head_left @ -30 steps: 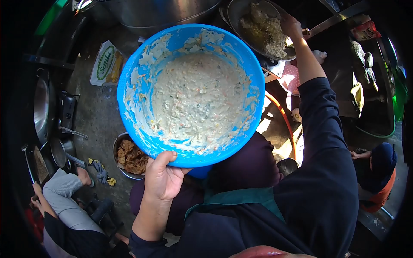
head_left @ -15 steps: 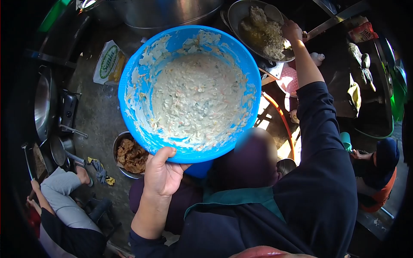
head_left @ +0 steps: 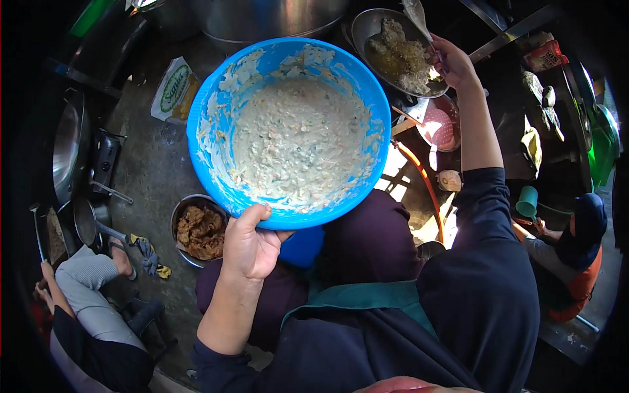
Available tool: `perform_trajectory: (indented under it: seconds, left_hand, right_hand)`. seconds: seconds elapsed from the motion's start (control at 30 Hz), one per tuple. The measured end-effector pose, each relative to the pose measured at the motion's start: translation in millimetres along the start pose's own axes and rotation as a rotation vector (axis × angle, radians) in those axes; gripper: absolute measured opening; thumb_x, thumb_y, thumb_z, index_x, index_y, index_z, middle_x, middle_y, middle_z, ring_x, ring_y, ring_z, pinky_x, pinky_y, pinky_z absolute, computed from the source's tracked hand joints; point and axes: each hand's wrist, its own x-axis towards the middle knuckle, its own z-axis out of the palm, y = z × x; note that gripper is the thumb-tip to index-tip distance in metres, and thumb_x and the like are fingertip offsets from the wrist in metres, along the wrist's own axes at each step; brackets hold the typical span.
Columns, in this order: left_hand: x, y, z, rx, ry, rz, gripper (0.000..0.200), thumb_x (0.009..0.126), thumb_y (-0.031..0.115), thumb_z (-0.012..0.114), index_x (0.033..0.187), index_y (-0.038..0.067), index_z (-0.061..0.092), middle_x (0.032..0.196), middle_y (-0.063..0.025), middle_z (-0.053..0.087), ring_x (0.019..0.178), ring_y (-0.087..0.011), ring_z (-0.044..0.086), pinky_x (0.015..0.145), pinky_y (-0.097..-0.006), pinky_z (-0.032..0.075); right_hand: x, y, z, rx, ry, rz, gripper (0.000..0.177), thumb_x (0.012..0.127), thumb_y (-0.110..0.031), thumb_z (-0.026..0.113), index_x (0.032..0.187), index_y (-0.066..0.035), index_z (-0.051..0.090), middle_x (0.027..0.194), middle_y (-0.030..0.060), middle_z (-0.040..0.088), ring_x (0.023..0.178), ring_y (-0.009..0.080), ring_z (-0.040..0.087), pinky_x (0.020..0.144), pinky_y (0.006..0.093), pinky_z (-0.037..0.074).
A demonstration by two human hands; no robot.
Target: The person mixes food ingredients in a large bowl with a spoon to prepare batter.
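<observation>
My left hand [head_left: 252,245] grips the near rim of a blue plastic basin [head_left: 200,141], its thumb over the edge. Pale, wet batter [head_left: 295,141] flecked with green and orange fills the basin's bottom, and streaks of it cling to the wall. Out to the upper right, my right hand [head_left: 453,64] is closed round the handle of a large spoon [head_left: 416,16]. The spoon's head points up and away from me, over the far rim of a wok [head_left: 367,23]. Inside the wok lies a lumpy, pale mass [head_left: 401,49] in yellowish liquid.
Below the basin's left side stands a metal bowl of brown fried food [head_left: 200,232]. A Sania carton [head_left: 175,90] is on the floor. One person [head_left: 98,314] sits at lower left; another [head_left: 576,249] at right holds a green dipper [head_left: 527,201]. An orange hose [head_left: 422,177] runs nearby.
The spoon in my right hand has swung up, its head leaving the wok's inside for the rim. The basin is still in my left hand. At right, the person's green dipper shows more fully.
</observation>
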Motion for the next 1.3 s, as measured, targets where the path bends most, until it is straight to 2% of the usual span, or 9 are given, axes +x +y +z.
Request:
perform_trajectory:
  seconds: [0.23, 0.37, 0.4, 0.53, 0.77, 0.9, 1.03, 1.13, 1.3]
  left_hand:
    - [-2, -11, 3, -0.012, -0.011, 0.089, 0.048, 0.078, -0.001, 0.046, 0.126, -0.005, 0.038, 0.12, -0.02, 0.052, 0.103, -0.0336, 0.059, 0.081, -0.0497, 0.054]
    - [-5, -15, 11, -0.019, -0.021, 0.157, 0.045, 0.079, -0.003, 0.043, 0.124, -0.009, 0.038, 0.118, -0.0231, 0.051, 0.101, -0.0356, 0.059, 0.081, -0.0509, 0.054]
    - [-6, -16, 12, -0.022, -0.02, 0.163, 0.045, 0.08, -0.003, 0.043, 0.124, -0.01, 0.037, 0.118, -0.0236, 0.051, 0.101, -0.0359, 0.059, 0.081, -0.0512, 0.054]
    - [-14, -18, 16, -0.005, -0.044, 0.2, 0.045, 0.081, -0.004, 0.042, 0.125, -0.01, 0.035, 0.117, -0.0237, 0.05, 0.101, -0.0355, 0.059, 0.081, -0.0506, 0.055]
    - [-18, -21, 13, -0.004, -0.026, 0.262, 0.04, 0.081, -0.003, 0.044, 0.12, -0.01, 0.042, 0.113, -0.0204, 0.055, 0.1, -0.0324, 0.06, 0.082, -0.0493, 0.054]
    - [-18, -23, 9, 0.004, -0.035, 0.347, 0.041, 0.081, -0.003, 0.043, 0.122, -0.006, 0.042, 0.113, -0.0172, 0.054, 0.1, -0.0289, 0.06, 0.082, -0.0475, 0.054]
    - [-20, -26, 4, 0.051, -0.009, 0.386, 0.042, 0.08, -0.003, 0.043, 0.123, -0.005, 0.042, 0.114, -0.0165, 0.054, 0.1, -0.0277, 0.06, 0.082, -0.0466, 0.054]
    - [-20, -24, 3, 0.043, -0.005, 0.351, 0.042, 0.08, -0.002, 0.043, 0.122, -0.007, 0.042, 0.113, -0.0174, 0.055, 0.101, -0.0288, 0.06, 0.082, -0.0461, 0.054]
    - [-19, -17, 0, -0.005, -0.05, 0.295, 0.041, 0.081, -0.002, 0.042, 0.122, -0.008, 0.041, 0.115, -0.0197, 0.054, 0.103, -0.0313, 0.059, 0.085, -0.0477, 0.053]
  right_hand:
    - [-145, -20, 70, -0.598, -0.551, -0.283, 0.027, 0.086, -0.009, 0.061, 0.112, -0.007, 0.064, 0.078, 0.0004, 0.062, 0.061, 0.0048, 0.053, 0.053, 0.0197, 0.043]
    - [-199, -6, 113, -1.147, -0.609, -0.959, 0.024, 0.084, -0.003, 0.059, 0.107, -0.005, 0.064, 0.083, 0.0089, 0.061, 0.077, 0.0239, 0.063, 0.066, 0.0335, 0.049]
    - [-207, 4, 120, -1.245, -0.553, -1.03, 0.024, 0.082, -0.003, 0.06, 0.105, -0.007, 0.064, 0.085, 0.0119, 0.059, 0.076, 0.0293, 0.062, 0.065, 0.0368, 0.049]
    - [-224, 30, 137, -1.456, -0.527, -1.123, 0.03, 0.081, -0.004, 0.049, 0.11, -0.007, 0.058, 0.087, 0.0113, 0.056, 0.072, 0.0278, 0.062, 0.061, 0.0389, 0.05]
    - [-255, 51, 169, -1.381, -0.664, -0.88, 0.03, 0.079, -0.004, 0.051, 0.108, -0.002, 0.058, 0.085, 0.0162, 0.056, 0.072, 0.0343, 0.061, 0.062, 0.0428, 0.05]
    - [-270, 70, 183, -1.045, -0.698, -0.768, 0.025, 0.083, -0.008, 0.056, 0.107, -0.001, 0.063, 0.081, 0.0187, 0.057, 0.073, 0.0367, 0.058, 0.066, 0.0429, 0.046]
    - [-269, 76, 200, -0.89, -0.699, -0.433, 0.027, 0.087, -0.012, 0.057, 0.108, 0.002, 0.063, 0.089, 0.0183, 0.065, 0.079, 0.025, 0.063, 0.072, 0.0335, 0.047]
    - [-258, 76, 205, -0.778, -0.694, -0.331, 0.029, 0.087, -0.015, 0.057, 0.111, 0.001, 0.063, 0.089, 0.0112, 0.067, 0.081, 0.0141, 0.061, 0.073, 0.0279, 0.047]
    - [-260, 46, 203, -0.711, -0.654, -0.113, 0.028, 0.086, -0.015, 0.058, 0.112, -0.006, 0.066, 0.075, -0.001, 0.06, 0.061, 0.0035, 0.047, 0.055, 0.0201, 0.039]
